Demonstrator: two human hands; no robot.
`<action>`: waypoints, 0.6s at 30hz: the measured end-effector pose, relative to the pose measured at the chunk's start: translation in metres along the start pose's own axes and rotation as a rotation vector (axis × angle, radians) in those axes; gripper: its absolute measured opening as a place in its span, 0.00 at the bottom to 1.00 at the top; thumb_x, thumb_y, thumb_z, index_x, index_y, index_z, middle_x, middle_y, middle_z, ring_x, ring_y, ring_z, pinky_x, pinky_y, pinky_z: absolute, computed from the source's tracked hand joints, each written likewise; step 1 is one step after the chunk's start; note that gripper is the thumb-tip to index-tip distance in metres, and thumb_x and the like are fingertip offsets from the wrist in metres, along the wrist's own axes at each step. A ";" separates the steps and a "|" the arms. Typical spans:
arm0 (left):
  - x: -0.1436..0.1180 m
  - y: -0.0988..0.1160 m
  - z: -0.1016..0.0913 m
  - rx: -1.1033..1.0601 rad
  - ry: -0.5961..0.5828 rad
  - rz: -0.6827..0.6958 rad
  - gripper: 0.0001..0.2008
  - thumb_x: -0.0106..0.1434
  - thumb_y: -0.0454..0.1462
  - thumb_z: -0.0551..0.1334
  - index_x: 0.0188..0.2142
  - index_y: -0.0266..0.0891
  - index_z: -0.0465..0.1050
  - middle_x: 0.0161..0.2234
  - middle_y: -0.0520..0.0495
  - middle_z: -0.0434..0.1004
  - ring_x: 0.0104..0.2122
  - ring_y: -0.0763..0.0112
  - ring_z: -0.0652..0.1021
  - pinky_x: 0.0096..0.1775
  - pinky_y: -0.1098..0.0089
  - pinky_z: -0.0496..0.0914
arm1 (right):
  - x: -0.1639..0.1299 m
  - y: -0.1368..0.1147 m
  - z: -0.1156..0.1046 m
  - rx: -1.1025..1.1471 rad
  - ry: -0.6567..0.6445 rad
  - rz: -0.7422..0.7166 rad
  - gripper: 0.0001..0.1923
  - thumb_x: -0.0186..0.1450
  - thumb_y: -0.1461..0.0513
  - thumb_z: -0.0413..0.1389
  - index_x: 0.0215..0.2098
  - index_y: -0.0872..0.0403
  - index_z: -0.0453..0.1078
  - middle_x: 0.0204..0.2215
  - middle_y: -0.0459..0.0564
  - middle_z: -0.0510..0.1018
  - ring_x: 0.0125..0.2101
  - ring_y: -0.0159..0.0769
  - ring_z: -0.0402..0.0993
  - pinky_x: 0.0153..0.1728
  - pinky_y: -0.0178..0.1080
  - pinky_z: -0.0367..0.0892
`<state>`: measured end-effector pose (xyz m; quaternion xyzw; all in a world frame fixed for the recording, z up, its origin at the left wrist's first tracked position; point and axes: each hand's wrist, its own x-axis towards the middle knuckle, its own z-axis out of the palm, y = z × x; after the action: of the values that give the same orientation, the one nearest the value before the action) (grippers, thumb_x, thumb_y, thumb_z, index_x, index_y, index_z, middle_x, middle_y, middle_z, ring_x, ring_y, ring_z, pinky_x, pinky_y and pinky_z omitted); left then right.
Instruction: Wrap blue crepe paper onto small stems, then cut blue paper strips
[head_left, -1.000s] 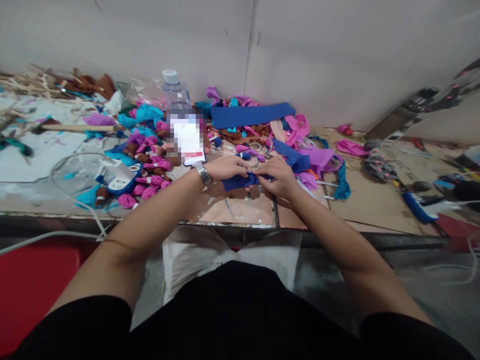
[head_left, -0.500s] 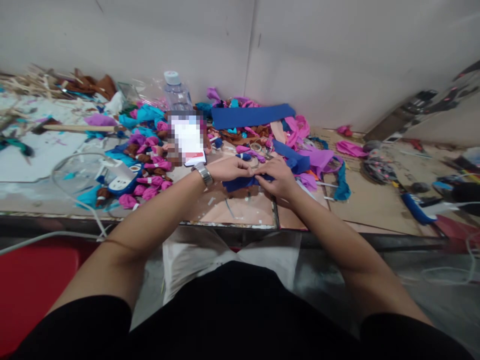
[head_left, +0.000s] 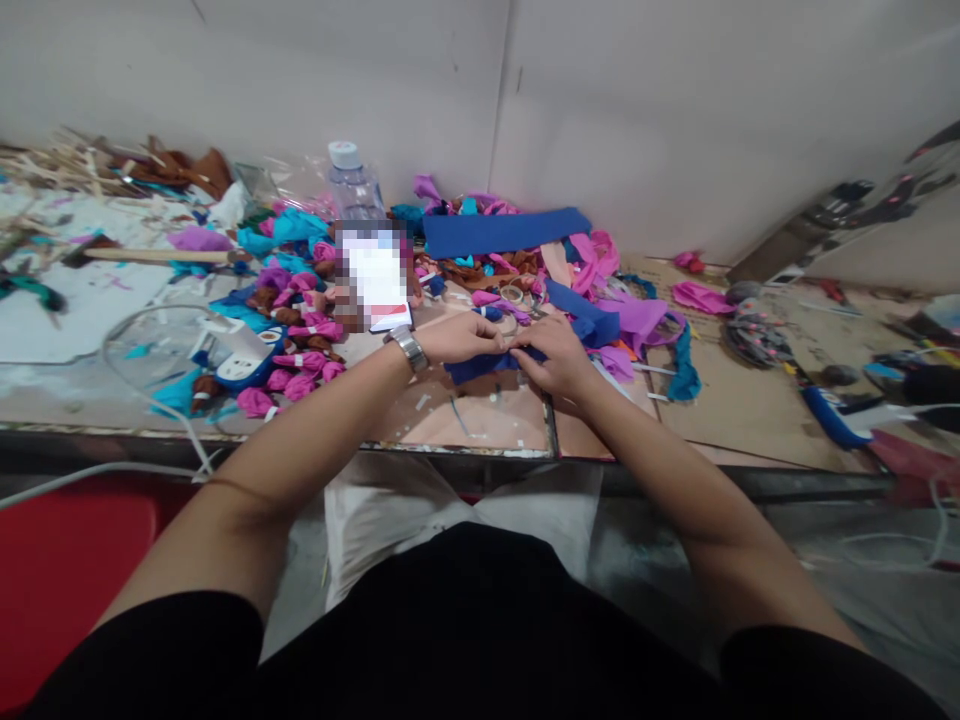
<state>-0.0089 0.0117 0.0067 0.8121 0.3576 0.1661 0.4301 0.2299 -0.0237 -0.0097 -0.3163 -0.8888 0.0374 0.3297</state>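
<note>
On the table (head_left: 465,420), left of centre, lies a heap of pink and brown fabric bundles (head_left: 296,345) by a white power strip (head_left: 238,358). At the middle, the left hand (head_left: 461,338) and right hand (head_left: 551,358) meet, both pinched shut on a dark blue cloth strip (head_left: 480,367). Purple scraps (head_left: 637,318) lie rightward.

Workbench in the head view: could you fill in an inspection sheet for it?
Surface: worn board bench, scuffed.
Job's things: dark blue fabric strip, pinched by both hands.
Clutter: pink and brown fabric buds; long blue strip; purple scraps; water bottle; tape rolls; wooden sticks.
Hands: left hand, wristwatch on it; right hand.
Cables: white cord looped by power strip.
Surroundings: pale wall; red seat.
</note>
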 end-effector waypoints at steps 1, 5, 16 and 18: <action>0.000 0.000 0.000 -0.015 -0.004 -0.020 0.21 0.65 0.53 0.64 0.34 0.37 0.82 0.28 0.49 0.79 0.26 0.74 0.70 0.30 0.71 0.62 | 0.000 0.000 0.000 -0.005 -0.004 -0.005 0.08 0.73 0.58 0.57 0.43 0.50 0.78 0.39 0.52 0.86 0.43 0.47 0.78 0.51 0.53 0.62; 0.000 -0.003 0.000 -0.119 -0.040 -0.091 0.21 0.65 0.54 0.64 0.37 0.39 0.84 0.31 0.47 0.83 0.26 0.72 0.75 0.30 0.72 0.65 | 0.000 -0.001 0.000 -0.048 -0.009 -0.039 0.09 0.74 0.58 0.55 0.43 0.50 0.77 0.39 0.52 0.86 0.43 0.47 0.78 0.51 0.52 0.61; 0.002 -0.007 -0.003 -0.008 -0.028 -0.067 0.20 0.63 0.53 0.65 0.35 0.39 0.85 0.30 0.48 0.82 0.25 0.73 0.72 0.30 0.71 0.62 | 0.000 -0.001 -0.001 -0.095 -0.034 -0.063 0.09 0.74 0.59 0.55 0.42 0.51 0.76 0.41 0.52 0.86 0.43 0.46 0.77 0.53 0.52 0.58; 0.002 -0.006 -0.002 0.061 0.012 -0.059 0.21 0.63 0.54 0.65 0.32 0.37 0.83 0.25 0.50 0.76 0.23 0.74 0.67 0.28 0.70 0.59 | -0.001 0.000 -0.001 -0.094 -0.055 -0.042 0.09 0.74 0.58 0.54 0.42 0.50 0.76 0.42 0.53 0.86 0.44 0.47 0.76 0.53 0.52 0.57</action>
<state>-0.0116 0.0162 0.0032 0.8129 0.3888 0.1474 0.4076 0.2306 -0.0244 -0.0095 -0.3114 -0.9047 -0.0027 0.2908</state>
